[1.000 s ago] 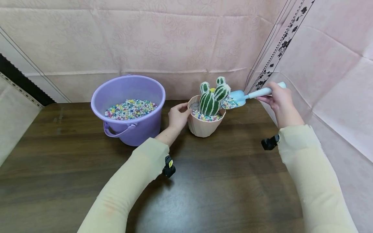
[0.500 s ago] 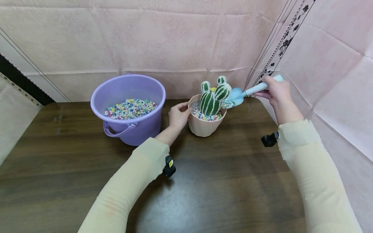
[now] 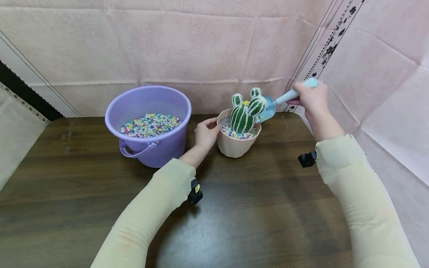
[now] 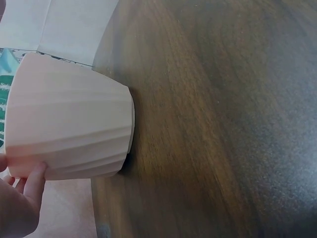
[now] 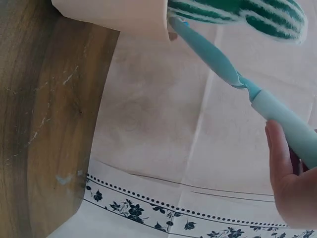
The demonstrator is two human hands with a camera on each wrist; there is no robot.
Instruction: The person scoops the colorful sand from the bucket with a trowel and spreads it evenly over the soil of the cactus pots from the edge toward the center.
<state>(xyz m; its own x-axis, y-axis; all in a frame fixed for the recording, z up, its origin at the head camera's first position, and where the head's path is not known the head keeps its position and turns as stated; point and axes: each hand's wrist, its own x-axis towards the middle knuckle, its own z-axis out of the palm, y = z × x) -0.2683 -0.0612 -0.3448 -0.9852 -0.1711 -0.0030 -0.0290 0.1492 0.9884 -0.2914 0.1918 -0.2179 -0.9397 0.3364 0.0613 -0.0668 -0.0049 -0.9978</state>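
A ribbed, pale pink flower pot [image 3: 234, 147] stands upright on the table, with a green-and-white striped toy cactus [image 3: 242, 119] in it. Coloured pebbles [image 3: 237, 134] lie around the cactus base. My left hand [image 3: 206, 134] pinches the pot's left rim between thumb and fingers; the left wrist view shows fingertips against the pot wall [image 4: 69, 119]. In my right hand [image 3: 314, 97] is the handle of a light blue hand trowel [image 5: 218, 59]. The trowel slopes down, its tip at the pot's right rim behind the cactus. A few pebbles show by the blade, which the cactus partly hides.
To the left of the pot stands a purple bucket [image 3: 164, 152], partly filled with coloured pebbles [image 3: 152, 125], its handle hanging at the front. A pink cloth wall [image 3: 187, 48] rises behind the dark wooden table [image 3: 241, 208]; another borders the right side.
My right hand has moved left and up, tilting the trowel more steeply toward the pot. Pebbles seen on its blade earlier have mostly gone from it. The left hand stays on the rim.
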